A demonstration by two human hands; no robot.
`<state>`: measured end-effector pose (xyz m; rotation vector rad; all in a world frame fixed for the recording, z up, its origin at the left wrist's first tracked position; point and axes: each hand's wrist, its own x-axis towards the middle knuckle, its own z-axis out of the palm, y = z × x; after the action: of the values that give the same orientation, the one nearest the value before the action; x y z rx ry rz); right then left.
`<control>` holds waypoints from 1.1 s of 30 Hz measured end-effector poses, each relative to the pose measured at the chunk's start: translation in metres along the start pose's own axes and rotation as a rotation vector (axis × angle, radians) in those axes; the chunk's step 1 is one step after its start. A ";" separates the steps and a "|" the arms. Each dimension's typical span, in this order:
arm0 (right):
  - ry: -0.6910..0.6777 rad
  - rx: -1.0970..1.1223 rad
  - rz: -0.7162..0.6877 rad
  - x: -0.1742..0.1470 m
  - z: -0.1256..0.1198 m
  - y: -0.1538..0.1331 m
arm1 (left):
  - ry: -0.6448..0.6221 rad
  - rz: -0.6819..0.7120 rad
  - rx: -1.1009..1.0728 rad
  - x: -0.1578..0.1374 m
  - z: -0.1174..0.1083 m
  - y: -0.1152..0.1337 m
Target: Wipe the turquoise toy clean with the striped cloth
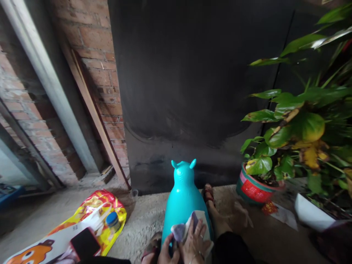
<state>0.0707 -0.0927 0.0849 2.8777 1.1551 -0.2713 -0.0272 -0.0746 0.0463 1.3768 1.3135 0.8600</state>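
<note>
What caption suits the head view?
Right hand rests on a cloth against a turquoise animal toy, left hand alongside.

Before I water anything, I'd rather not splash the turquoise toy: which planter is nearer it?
The round green pot with the red panel; the white planter stands farther right of the turquoise toy.

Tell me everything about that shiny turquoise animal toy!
The shiny turquoise animal toy looks like inflated plastic or rubber. Two small ears top its narrow head, above a wide rounded body. It sits between the person's legs, before the large black panel. The bare right hand lies on a white and lilac cloth against it, the left hand close by. Its underside is hidden.
</note>
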 end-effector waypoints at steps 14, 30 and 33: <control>0.026 0.112 -0.027 -0.002 0.008 0.000 | 0.014 -0.008 -0.163 0.009 -0.012 0.037; 0.150 0.227 -0.015 0.037 0.009 0.036 | 0.198 0.141 0.205 0.027 -0.021 -0.018; 0.170 0.299 -0.032 0.035 0.031 0.034 | 0.122 0.247 0.376 0.041 0.000 -0.030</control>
<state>0.1148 -0.0963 0.0473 3.1974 1.2893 -0.2211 -0.0284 -0.0375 0.0118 1.8338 1.4714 0.9023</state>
